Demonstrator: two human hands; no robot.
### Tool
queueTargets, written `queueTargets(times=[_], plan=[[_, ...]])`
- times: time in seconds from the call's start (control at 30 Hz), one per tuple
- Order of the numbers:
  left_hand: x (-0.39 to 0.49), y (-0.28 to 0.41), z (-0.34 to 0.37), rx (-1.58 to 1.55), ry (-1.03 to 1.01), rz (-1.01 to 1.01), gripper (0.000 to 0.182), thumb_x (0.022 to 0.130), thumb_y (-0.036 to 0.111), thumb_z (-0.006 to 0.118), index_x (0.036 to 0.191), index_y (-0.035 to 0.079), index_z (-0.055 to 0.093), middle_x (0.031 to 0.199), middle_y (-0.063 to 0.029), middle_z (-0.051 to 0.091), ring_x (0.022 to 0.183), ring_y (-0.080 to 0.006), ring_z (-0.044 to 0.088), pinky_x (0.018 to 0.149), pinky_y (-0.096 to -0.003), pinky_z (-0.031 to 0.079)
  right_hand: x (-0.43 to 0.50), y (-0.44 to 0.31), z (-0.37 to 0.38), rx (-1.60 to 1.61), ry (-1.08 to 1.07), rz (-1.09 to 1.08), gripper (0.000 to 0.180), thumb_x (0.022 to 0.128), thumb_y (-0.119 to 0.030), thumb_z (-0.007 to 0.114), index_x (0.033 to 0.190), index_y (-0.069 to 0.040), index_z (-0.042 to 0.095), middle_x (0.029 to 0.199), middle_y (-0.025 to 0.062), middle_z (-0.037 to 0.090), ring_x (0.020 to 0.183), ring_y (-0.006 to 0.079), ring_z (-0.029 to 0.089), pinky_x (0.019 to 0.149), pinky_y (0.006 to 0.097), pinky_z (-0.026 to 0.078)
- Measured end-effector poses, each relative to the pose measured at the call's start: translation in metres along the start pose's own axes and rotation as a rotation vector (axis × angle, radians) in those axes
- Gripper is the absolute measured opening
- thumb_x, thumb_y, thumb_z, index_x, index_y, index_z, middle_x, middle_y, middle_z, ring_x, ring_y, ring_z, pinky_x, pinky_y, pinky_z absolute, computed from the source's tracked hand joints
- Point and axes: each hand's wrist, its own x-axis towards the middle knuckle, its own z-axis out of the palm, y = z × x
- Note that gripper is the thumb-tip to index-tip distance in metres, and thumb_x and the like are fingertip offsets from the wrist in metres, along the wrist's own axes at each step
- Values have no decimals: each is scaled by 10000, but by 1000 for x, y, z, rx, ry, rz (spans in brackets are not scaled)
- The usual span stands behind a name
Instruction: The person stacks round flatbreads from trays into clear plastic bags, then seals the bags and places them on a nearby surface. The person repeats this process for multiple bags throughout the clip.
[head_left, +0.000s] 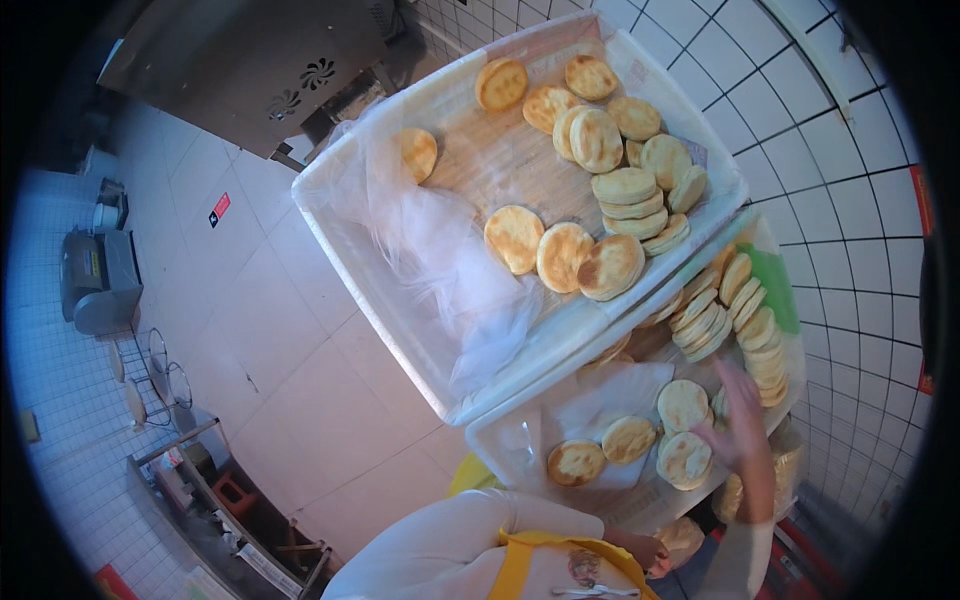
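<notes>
My right hand, blurred, reaches over the nearer white bin, its fingers apart beside round flatbreads. Low by the apron, my left hand grips a clear plastic bag; what the bag holds is hard to tell. Two browned flatbreads lie on the bin's liner, and stacks of paler flatbreads fill its far right part. Beyond stands a larger white bin, with loose flatbreads on its wooden-looking base and a bunched white translucent cloth along its left side.
Bagged flatbreads hang or stand by the nearer bin's right edge. A tiled wall rises at the right. A metal appliance stands at the upper left, and a shelf unit at the lower left, across the tiled floor.
</notes>
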Motion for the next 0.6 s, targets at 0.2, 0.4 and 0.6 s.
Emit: queueTargets(times=[0.2, 0.4, 0.6], plan=[[13, -4, 5, -94, 184, 22, 413, 866, 342, 563, 1093, -1, 599, 1057, -158, 637, 1009, -297, 595, 874, -367, 451, -279, 58, 22, 370, -279, 587, 1102, 462, -18, 814, 1433, -11, 294, 1454, 145, 359, 1355, 258, 316, 1108, 376, 269], [-2, 49, -1, -31, 21, 317, 309, 814, 160, 612, 1082, 8, 589, 1089, -169, 585, 1004, -319, 565, 873, -373, 449, -315, 23, 173, 598, 432, 826, 416, 815, -190, 654, 1157, 31, 563, 1157, 163, 564, 1035, 275, 560, 890, 373, 436], [-185, 252, -207, 1116, 617, 386, 345, 748, 137, 666, 1057, 26, 562, 1049, -158, 560, 982, -299, 551, 838, -362, 448, -358, 55, 236, 624, 779, 901, 290, 993, -251, 453, 1063, 6, 567, 918, 51, 556, 853, 150, 515, 744, 278, 426]])
